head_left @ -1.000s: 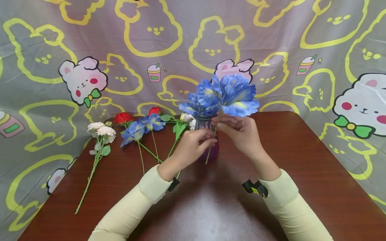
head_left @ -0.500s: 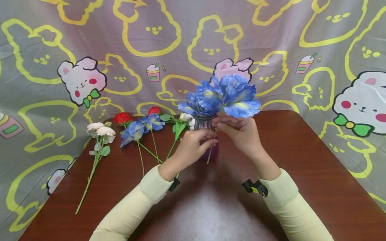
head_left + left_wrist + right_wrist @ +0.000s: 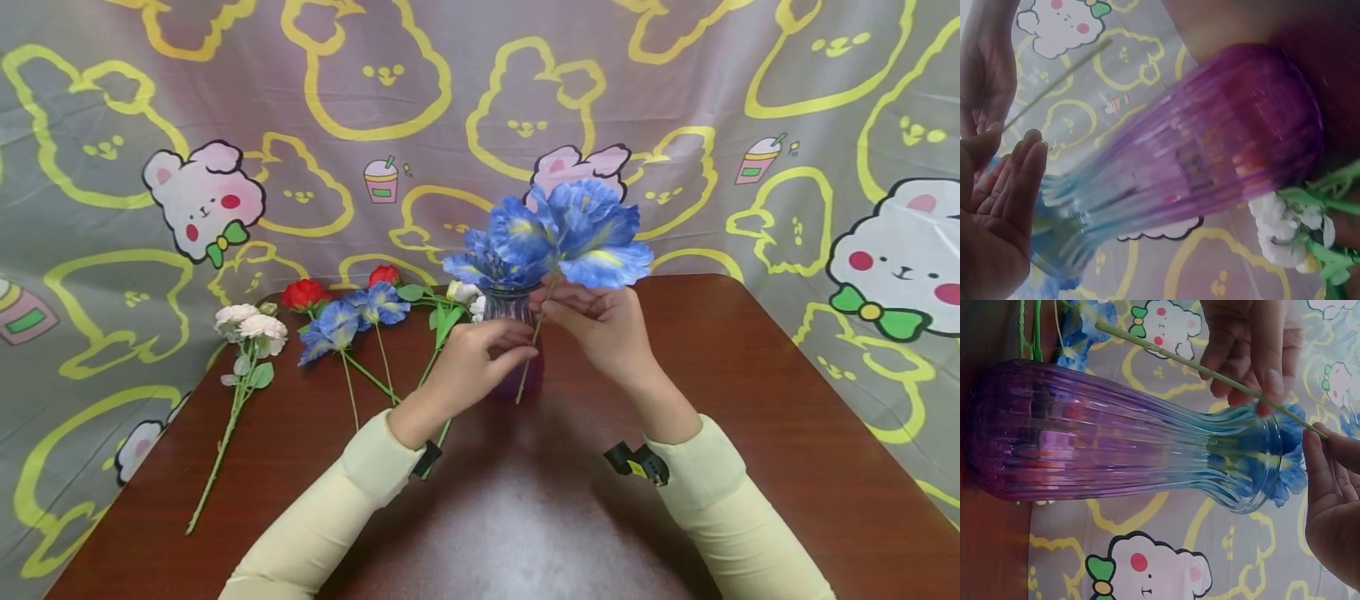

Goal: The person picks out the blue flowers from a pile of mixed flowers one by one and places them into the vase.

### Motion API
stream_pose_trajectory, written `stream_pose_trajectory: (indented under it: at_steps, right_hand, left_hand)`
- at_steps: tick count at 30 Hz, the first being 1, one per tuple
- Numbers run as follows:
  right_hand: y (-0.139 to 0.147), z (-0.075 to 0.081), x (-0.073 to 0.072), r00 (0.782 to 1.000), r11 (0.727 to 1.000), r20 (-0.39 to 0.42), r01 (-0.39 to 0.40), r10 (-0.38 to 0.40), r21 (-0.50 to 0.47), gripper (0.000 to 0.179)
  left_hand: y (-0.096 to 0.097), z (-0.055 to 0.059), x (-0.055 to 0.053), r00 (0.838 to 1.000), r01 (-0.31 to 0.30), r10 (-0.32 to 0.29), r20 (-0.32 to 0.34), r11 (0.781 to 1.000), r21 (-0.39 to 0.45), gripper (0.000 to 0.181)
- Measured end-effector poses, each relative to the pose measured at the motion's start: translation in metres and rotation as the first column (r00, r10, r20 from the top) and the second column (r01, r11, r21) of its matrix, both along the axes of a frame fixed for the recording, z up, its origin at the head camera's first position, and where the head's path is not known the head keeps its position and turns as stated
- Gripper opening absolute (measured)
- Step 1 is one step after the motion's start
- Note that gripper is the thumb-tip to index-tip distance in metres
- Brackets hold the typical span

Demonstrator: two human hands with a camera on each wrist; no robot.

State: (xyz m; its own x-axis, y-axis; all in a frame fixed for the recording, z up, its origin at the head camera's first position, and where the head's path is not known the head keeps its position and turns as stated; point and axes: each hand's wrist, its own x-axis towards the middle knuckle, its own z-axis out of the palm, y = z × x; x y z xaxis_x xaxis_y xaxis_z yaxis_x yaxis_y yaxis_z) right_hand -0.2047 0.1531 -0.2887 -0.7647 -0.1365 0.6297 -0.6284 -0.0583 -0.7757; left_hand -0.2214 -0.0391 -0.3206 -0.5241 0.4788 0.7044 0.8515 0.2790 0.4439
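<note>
My right hand (image 3: 603,329) pinches the thin green stem of an artificial blue iris (image 3: 596,237) just below its bloom. My left hand (image 3: 480,358) has its thumb and fingertips at the same stem (image 3: 1166,355), lower down. The stem slants in front of a ribbed glass vase (image 3: 1116,437), purple at the base and pale blue at the neck. Another blue iris (image 3: 491,262) stands in the vase with its bloom at the mouth. In the left wrist view, the vase (image 3: 1210,137) is beside the left hand, whose fingers look fairly straight.
Left of the vase lie two blue irises (image 3: 330,325), red flowers (image 3: 306,293) and white flowers (image 3: 467,292) on green stems. Farther left on the brown table (image 3: 750,433) is a pale pink flower stem (image 3: 236,400). A patterned curtain (image 3: 420,100) surrounds the table.
The held iris has moved slightly up and to the right, along with my right hand. My left hand has shifted a little on the stem. The vase and lying flowers stay put.
</note>
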Motion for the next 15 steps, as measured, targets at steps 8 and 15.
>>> stream_pose_trajectory:
  at_steps: [8,15]
  right_hand:
    - [0.004,0.004,-0.001,1.000,1.000,0.013,0.026,-0.026,0.008,0.012]
    - [0.013,0.007,-0.004,0.999,0.998,0.000,0.042,-0.043,-0.042,0.013]
  left_hand:
    - [-0.018,-0.002,-0.006,0.997,-0.065,0.065,0.044,0.998,-0.003,0.022]
    - [-0.031,-0.009,-0.015,0.980,-0.168,0.165,0.109,0.986,0.017,0.027]
